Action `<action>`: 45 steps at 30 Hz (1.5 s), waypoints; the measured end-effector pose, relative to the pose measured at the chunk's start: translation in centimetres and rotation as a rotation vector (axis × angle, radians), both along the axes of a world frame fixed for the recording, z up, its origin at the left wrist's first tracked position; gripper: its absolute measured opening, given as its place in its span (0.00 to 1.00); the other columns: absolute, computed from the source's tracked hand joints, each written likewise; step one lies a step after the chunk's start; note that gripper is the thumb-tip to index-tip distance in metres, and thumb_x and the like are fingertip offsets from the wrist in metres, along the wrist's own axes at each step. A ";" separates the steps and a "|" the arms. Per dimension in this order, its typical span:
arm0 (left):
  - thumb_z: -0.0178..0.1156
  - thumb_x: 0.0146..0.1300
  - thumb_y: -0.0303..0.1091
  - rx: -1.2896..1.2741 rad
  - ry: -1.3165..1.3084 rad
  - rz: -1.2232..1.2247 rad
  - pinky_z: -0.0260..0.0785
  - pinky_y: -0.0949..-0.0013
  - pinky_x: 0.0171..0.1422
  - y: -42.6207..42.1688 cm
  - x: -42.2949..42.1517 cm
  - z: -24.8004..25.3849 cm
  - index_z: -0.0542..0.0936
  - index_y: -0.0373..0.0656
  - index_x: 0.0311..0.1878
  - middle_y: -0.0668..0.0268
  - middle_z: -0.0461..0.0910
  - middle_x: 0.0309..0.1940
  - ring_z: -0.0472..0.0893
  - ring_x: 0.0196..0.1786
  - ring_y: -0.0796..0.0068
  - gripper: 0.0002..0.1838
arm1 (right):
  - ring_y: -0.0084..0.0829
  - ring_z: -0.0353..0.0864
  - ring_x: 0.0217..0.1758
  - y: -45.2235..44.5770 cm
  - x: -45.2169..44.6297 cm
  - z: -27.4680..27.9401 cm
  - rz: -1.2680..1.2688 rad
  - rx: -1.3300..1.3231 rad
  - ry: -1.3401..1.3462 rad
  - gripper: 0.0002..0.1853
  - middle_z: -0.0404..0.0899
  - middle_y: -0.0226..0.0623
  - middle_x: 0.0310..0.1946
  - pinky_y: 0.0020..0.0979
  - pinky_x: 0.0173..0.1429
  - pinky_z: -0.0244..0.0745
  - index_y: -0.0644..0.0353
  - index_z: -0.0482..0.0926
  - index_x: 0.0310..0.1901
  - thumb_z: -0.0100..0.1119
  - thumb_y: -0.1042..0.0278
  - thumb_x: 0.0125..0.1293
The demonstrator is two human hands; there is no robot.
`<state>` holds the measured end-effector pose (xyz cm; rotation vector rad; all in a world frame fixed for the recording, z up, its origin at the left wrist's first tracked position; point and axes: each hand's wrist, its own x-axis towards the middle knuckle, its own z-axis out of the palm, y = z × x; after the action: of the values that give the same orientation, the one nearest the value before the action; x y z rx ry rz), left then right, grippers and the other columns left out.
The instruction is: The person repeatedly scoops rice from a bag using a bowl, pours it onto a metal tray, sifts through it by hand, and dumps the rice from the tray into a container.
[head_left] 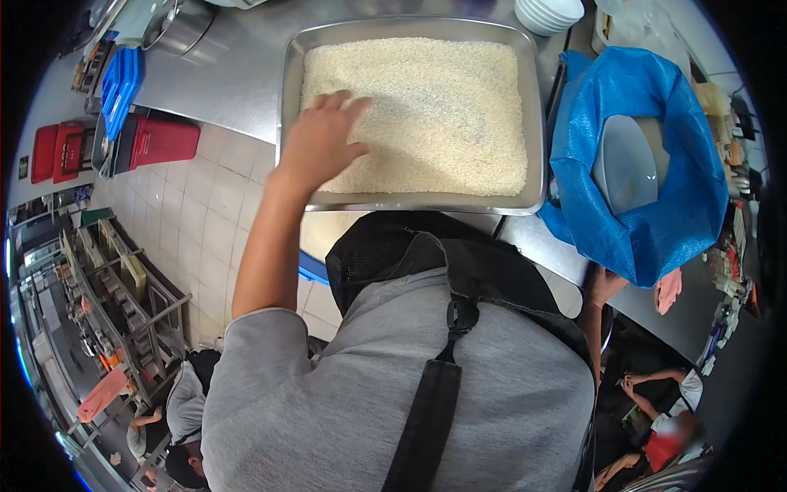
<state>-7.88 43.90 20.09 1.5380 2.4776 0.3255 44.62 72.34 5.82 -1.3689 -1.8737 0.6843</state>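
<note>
A rectangular metal tray (426, 202) holds a wide layer of pale rice grains (443, 107). My left hand (321, 141) is over the left part of the rice, its fingers spread and nothing in them. Whether the fingertips touch the grains, I cannot tell. To the right of the tray stands a blue woven sack (594, 234) with its mouth rolled open. Inside it shows a greyish bowl-like piece (627, 164). Low by the sack's near side is my right hand (607, 284), its fingers mostly hidden behind the sack.
Stacked white bowls (548, 15) stand behind the tray on the metal counter (221, 86). A metal pot (180, 29) sits at the back left. Red bins (164, 139) and a rack (123, 271) are on the left. Other people (668, 435) are at lower right and lower left.
</note>
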 end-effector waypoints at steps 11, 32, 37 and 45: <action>0.65 0.49 0.31 -0.091 -0.315 0.338 0.70 0.53 0.66 0.4 2.5 -3.5 0.64 0.33 0.69 0.34 0.68 0.61 0.76 0.59 0.38 0.41 | 0.42 0.72 0.65 0.0 -1.0 0.6 0.043 0.108 -0.039 0.36 0.70 0.53 0.63 0.42 0.72 0.62 0.72 0.66 0.64 0.72 0.65 0.59; 0.69 0.49 0.34 -0.127 -0.196 0.321 0.71 0.54 0.61 -6.4 1.0 -1.2 0.70 0.38 0.67 0.44 0.76 0.55 0.79 0.54 0.45 0.38 | 0.44 0.72 0.63 0.2 -0.9 0.7 0.057 0.177 -0.091 0.31 0.72 0.54 0.59 0.42 0.71 0.62 0.74 0.70 0.58 0.73 0.65 0.58; 0.66 0.51 0.31 -0.156 -0.167 0.287 0.73 0.51 0.55 -5.2 3.3 -2.6 0.72 0.38 0.62 0.45 0.77 0.49 0.80 0.50 0.44 0.32 | 0.42 0.79 0.56 -0.5 -2.6 1.1 0.023 0.294 0.045 0.28 0.81 0.51 0.51 0.42 0.64 0.68 0.74 0.78 0.51 0.74 0.60 0.56; 0.64 0.55 0.28 0.157 -0.355 0.109 0.72 0.52 0.60 2.3 7.0 -4.2 0.75 0.40 0.60 0.45 0.77 0.54 0.79 0.54 0.44 0.26 | 0.48 0.73 0.62 -0.4 -1.8 1.3 0.018 0.320 -0.193 0.33 0.74 0.54 0.58 0.45 0.68 0.63 0.73 0.72 0.58 0.72 0.57 0.59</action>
<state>-0.84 46.23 15.86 1.2669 2.3008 0.7565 42.81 71.97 7.16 -1.2451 -2.0438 0.2510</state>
